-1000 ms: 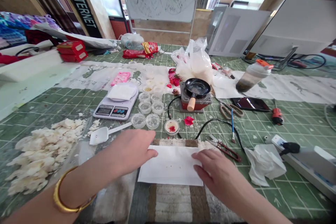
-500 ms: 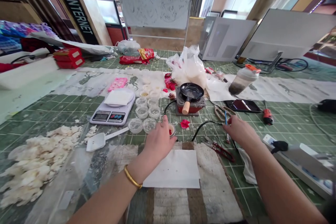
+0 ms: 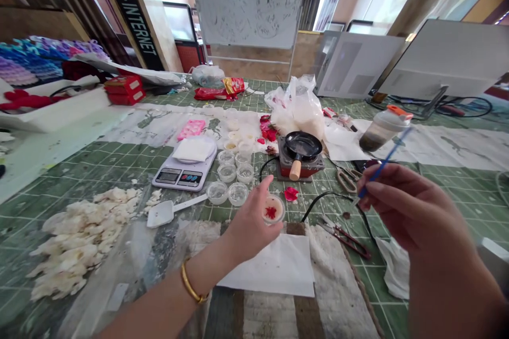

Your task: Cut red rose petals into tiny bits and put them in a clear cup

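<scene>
Two hands work: our right hand (image 3: pixel 405 206) pinches a blue paintbrush (image 3: pixel 382 167), our open left hand (image 3: pixel 252 233) hovers by a red-smeared dish (image 3: pixel 273 210), which the brush seems to need next

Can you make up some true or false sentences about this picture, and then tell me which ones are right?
1. The right hand holds a thin blue brush. True.
2. The black pan sits on the digital scale. False: it sits on a small hot plate.
3. The left hand has a gold bangle at its wrist. True.
4. The bottle with the orange lid stands straight up. False: it leans over, tilted.
</scene>
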The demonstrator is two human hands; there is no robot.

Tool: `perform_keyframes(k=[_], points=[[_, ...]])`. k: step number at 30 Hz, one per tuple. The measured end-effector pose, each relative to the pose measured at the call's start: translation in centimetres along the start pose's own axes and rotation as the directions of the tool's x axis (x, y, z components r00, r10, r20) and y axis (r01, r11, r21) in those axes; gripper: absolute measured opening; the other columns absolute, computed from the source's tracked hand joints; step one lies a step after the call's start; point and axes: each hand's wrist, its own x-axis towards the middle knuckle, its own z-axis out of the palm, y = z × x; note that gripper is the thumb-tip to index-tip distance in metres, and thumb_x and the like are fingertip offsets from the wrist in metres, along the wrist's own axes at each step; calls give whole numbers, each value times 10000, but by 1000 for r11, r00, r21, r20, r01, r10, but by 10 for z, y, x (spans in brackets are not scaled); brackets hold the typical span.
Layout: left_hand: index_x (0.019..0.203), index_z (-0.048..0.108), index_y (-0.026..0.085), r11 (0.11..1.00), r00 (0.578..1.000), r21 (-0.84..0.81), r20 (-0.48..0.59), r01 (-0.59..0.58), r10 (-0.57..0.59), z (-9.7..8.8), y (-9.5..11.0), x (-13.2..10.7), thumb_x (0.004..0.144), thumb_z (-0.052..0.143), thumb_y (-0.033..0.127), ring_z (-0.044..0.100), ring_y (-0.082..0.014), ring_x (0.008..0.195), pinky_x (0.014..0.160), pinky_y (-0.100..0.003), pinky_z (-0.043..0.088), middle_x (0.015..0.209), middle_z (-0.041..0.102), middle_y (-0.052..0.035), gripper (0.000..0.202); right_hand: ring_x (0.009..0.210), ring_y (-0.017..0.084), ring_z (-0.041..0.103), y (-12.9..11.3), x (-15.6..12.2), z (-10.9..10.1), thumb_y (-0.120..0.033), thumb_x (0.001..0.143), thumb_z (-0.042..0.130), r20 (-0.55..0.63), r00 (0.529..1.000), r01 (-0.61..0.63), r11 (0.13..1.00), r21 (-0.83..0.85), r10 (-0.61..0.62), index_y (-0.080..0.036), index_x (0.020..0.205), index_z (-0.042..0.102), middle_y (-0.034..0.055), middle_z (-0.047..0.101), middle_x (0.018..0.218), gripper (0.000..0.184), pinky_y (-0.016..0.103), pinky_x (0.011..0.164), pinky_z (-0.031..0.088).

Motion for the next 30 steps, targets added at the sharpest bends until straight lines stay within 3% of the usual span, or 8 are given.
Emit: perform_keyframes(k=[1, 3, 6, 9, 14, 25, 30], points=[[1418, 217, 227, 998, 1000, -61, 1, -29, 29, 0, -3, -3, 716, 621, 177, 556, -213, 1038, 930, -378, 449, 1177, 528, -102, 811, 584, 130, 607, -6, -7, 10, -330, 741, 698, 27, 999, 14, 977, 211, -21, -219, 882, 627, 26, 650, 785, 194, 273, 558, 513], [1413, 201, 215, 982, 996, -167, -4, -87, 88, 2, -12, -7, 694, 647, 152, 560, -200, 1022, 936, -364, 453, 1150, 523, -99, 848, 652, 129, 633, -10, -18, 32, -245, 740, 711, 19, 999, 20, 929, 370, -29, -215, 851, 650, 17, 676, 775, 130, 252, 616, 528], [1411, 174, 232, 945, 983, -269, -53, -184, 177, 5, -26, -10, 693, 656, 131, 568, -185, 1001, 927, -353, 468, 1132, 515, -89, 871, 787, 154, 652, 1, -24, 61, -196, 765, 690, -34, 994, 109, 906, 408, -104, -237, 849, 659, 15, 701, 824, 99, 278, 713, 538], [1412, 162, 244, 911, 968, -325, -88, -252, 236, 6, -35, -10, 697, 645, 104, 574, -186, 1004, 909, -350, 485, 1143, 514, -91, 874, 904, 189, 632, 18, -22, 77, -152, 773, 677, -71, 969, 246, 892, 380, -237, -239, 849, 661, 15, 684, 815, 117, 360, 841, 520], [1399, 213, 254, 882, 970, -404, -71, -243, 234, 3, -37, -9, 682, 664, 90, 594, -195, 1006, 902, -341, 496, 1147, 531, -86, 863, 977, 210, 597, 32, -25, 80, -78, 772, 650, -18, 941, 329, 901, 282, -337, -241, 897, 648, 17, 692, 818, 206, 437, 962, 450], [1395, 280, 253, 870, 966, -425, -44, -248, 254, 5, -38, -14, 643, 688, 85, 602, -213, 1002, 901, -332, 508, 1143, 555, -92, 872, 978, 257, 606, 27, -39, 83, -110, 780, 645, 111, 944, 289, 942, 172, -310, -274, 913, 605, 3, 713, 792, 215, 557, 1039, 352], [1425, 237, 236, 852, 962, -463, -5, -244, 273, 5, -42, -19, 652, 699, 84, 573, -222, 1065, 944, -329, 489, 1191, 529, -103, 913, 1021, 238, 599, 28, -39, 85, -49, 747, 647, 68, 941, 320, 936, 146, -332, -271, 910, 600, -16, 728, 837, 278, 528, 1078, 324]])
